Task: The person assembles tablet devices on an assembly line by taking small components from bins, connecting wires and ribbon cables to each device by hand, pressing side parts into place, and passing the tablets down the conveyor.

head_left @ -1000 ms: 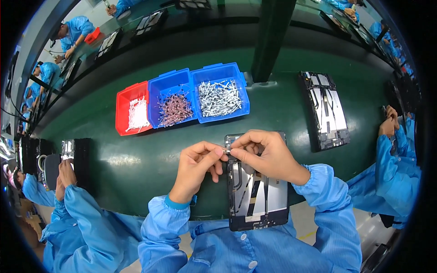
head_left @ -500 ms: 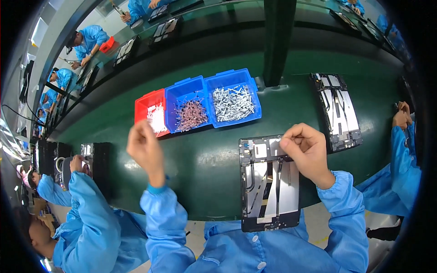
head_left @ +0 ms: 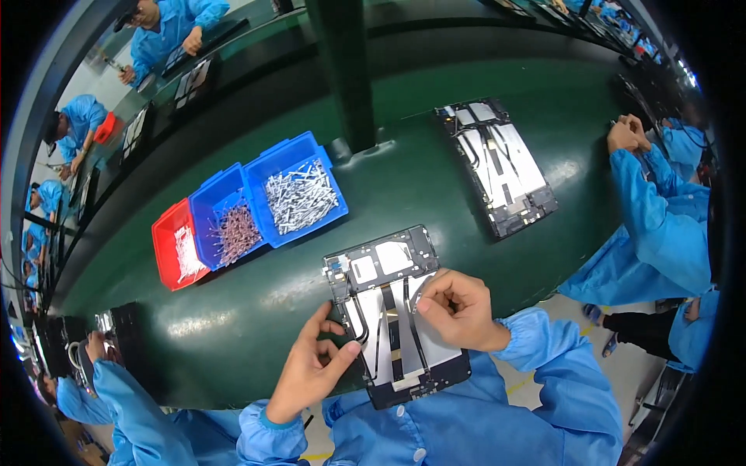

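Observation:
An opened tablet (head_left: 395, 268) lies in front of me with its insides up: black frame, silver panels and dark flat cables. My left hand (head_left: 312, 366) is at its left edge, fingers spread and thumb tip over the rim. Above the tablet's right side, my right hand (head_left: 458, 309) is closed in a pinch; whatever is between the fingertips is too small to make out. Beyond the tablet, to the left, stand a red bin (head_left: 165, 247) of small white parts, a blue bin (head_left: 203, 203) of pinkish-brown parts and another blue bin (head_left: 268, 169) of silvery-white parts.
A second opened tablet (head_left: 509, 167) lies farther off on the green table (head_left: 404, 179), to the right. A dark green post (head_left: 350, 93) rises behind the bins. Co-workers in blue sit on both sides; one's hands (head_left: 628, 134) show at the right.
My left hand has come down from beside the red bin to the tablet's left edge. My right hand has moved from the tablet's upper end down its right side. The view has shifted right.

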Demonstrator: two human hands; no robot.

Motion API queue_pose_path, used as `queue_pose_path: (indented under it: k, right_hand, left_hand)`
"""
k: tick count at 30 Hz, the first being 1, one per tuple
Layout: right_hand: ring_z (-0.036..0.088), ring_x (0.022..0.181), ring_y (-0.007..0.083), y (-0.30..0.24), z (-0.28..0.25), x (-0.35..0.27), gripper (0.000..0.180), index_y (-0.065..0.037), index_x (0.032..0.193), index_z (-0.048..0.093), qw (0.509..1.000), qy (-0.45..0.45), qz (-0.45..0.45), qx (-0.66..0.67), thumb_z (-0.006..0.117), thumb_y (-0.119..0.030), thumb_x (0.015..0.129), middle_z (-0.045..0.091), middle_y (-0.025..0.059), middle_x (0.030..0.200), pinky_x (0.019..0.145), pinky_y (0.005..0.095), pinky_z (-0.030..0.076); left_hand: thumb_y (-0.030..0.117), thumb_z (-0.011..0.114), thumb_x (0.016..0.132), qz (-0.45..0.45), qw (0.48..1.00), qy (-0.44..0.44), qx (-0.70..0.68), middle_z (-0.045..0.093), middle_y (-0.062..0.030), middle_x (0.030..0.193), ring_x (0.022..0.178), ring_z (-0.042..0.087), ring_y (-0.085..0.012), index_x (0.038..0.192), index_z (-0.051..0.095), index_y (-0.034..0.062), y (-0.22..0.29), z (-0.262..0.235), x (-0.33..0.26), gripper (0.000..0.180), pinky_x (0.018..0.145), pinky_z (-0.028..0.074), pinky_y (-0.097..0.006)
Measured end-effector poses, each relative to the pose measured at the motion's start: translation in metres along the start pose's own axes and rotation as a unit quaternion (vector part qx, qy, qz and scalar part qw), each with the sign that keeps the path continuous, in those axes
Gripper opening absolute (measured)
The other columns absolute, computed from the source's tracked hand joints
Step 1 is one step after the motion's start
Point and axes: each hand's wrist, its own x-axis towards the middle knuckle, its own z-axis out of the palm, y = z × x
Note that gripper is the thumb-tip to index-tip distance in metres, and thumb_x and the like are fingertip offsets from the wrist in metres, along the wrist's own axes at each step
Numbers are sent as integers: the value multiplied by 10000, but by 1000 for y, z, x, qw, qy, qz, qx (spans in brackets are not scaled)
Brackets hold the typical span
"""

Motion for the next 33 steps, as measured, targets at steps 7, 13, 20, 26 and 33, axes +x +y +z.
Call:
queue_pose_path:
  k: [7,13,20,26,33]
  right_hand:
    - [588,605,25,-15,-6,7,43,35,950,598,987,90,48,123,632,18,931,688,71,796,494,173,430]
    - [537,534,48,-90,-33,43,55,28,943,579,987,99,-69,107,621,-8,940,693,127,841,503,196,451]
    - [543,899,88,-137,-8,83,45,14,901,568,976,-109,-89,167,609,30,908,557,62,974,791,239,457]
    - [492,924,107,-128,12,90,45,-1,877,552,971,-134,-74,186,579,1,913,507,72,1013,846,267,422]
    - [547,909,85,-116,13,99,39,25,898,582,969,-137,-77,190,619,36,898,513,56,1014,825,262,483]
  left_hand:
    - [157,673,934,-161,954,-117,-224,674,5,910,708,598,-51,1130,665,26,46,33,26,236,525,455,-218]
    - [38,687,879,246,967,18,-64,653,3,819,708,571,-66,1007,674,-11,75,41,45,137,622,474,-246]
    - [24,773,646,559,735,272,272,686,-140,861,710,694,-297,988,683,-17,48,43,109,356,602,553,-348]
    - [48,777,711,529,785,249,206,702,-129,905,731,707,-282,998,692,1,39,45,119,304,599,561,-337]
    - [37,776,713,536,765,291,209,679,-99,830,643,679,-255,968,691,21,38,46,120,269,541,531,-321]
